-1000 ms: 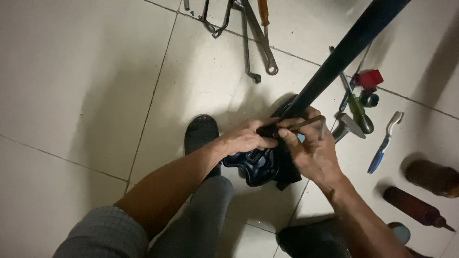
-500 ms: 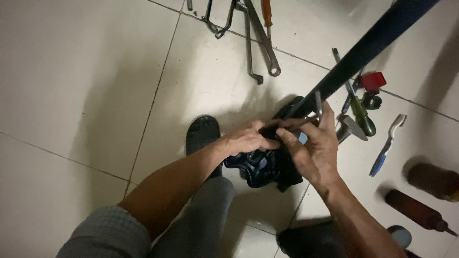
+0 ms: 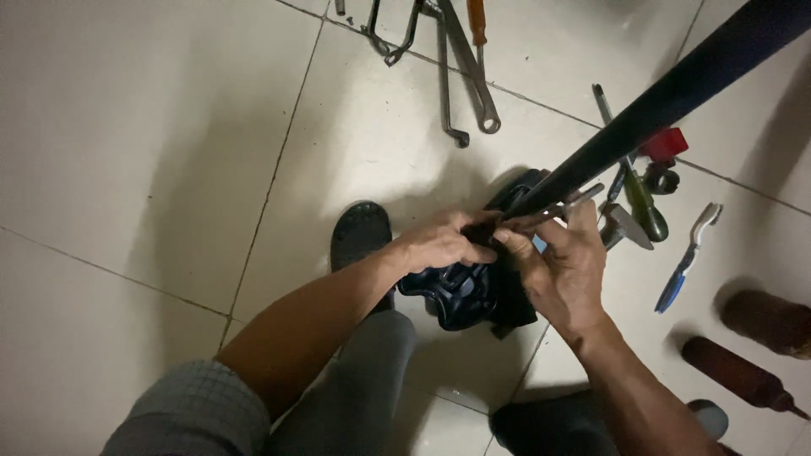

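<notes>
Right hand [image 3: 564,272] shifted, fingers pinching thin tool [image 3: 559,209].

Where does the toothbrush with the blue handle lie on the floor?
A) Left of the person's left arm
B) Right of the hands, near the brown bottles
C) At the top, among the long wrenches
B: the toothbrush lies on the tiles right of the right hand, above the brown bottles.

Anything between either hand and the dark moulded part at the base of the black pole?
Nothing visible. The left hand and right hand both rest directly on the dark moulded part where the black pole meets it. The right hand also pinches a thin metal tool at that joint. The wrenches lie apart on the floor.
</notes>
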